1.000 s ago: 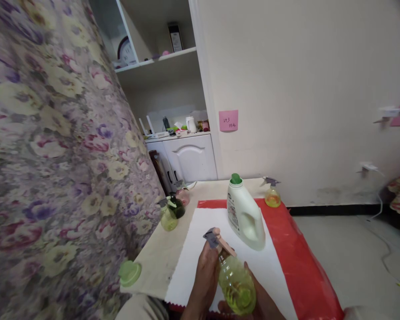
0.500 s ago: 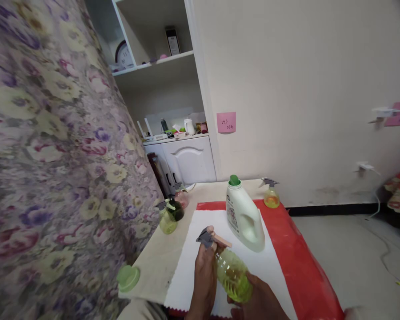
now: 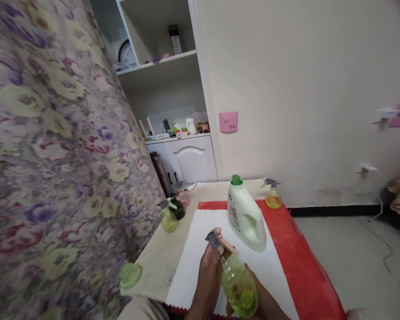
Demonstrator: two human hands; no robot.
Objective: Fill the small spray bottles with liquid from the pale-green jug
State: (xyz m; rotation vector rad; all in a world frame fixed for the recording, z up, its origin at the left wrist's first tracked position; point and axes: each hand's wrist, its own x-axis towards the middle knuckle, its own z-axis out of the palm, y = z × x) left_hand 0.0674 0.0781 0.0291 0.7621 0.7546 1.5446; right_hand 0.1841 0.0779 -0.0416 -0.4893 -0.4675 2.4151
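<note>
1. my left hand (image 3: 209,269) is closed around the neck of the yellow-green spray bottle (image 3: 238,286), just under its grey-and-pink trigger head (image 3: 220,240).
2. my right hand (image 3: 262,293) grips its body.
3. it tilts over the white sheet (image 3: 190,253) on the table (image 3: 153,266).
4. a pale green jug (image 3: 246,218) stands beyond.
</note>
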